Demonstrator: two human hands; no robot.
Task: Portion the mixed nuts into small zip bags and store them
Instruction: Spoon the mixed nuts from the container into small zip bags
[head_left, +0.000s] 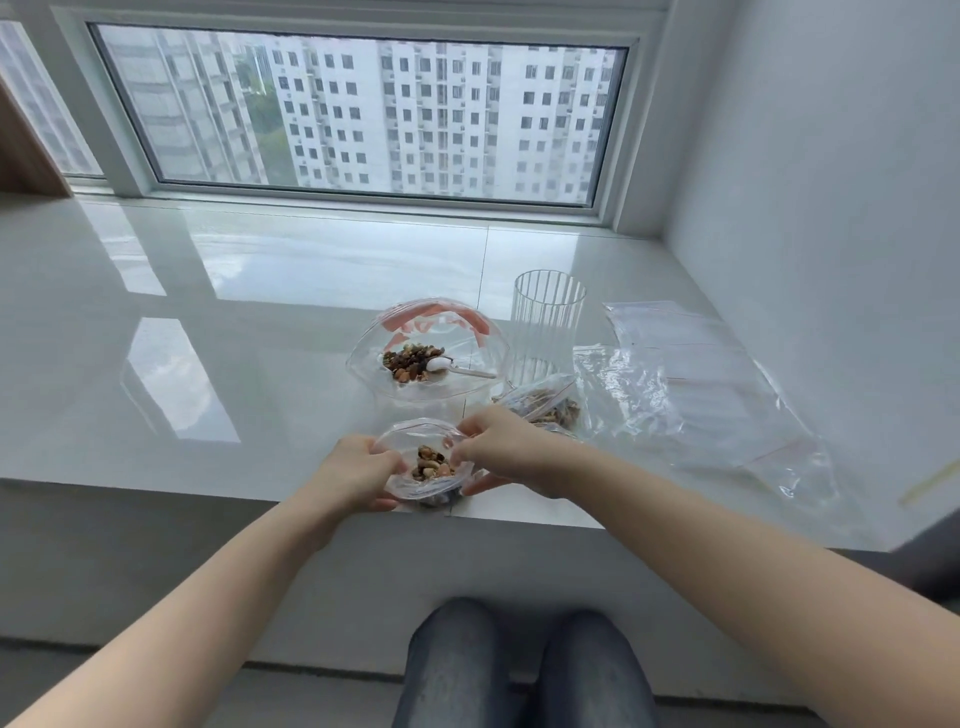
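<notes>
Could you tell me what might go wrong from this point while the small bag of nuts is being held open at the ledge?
1. The small bag, gripped at its open mouth by the left hand and right hand, sits at the edge of the ledge; a slip could drop nuts to the floor.
2. The big bag lies open with a spoon inside; a bump could scatter its nuts.
3. The glass jar stands close by and could be knocked.
</notes>
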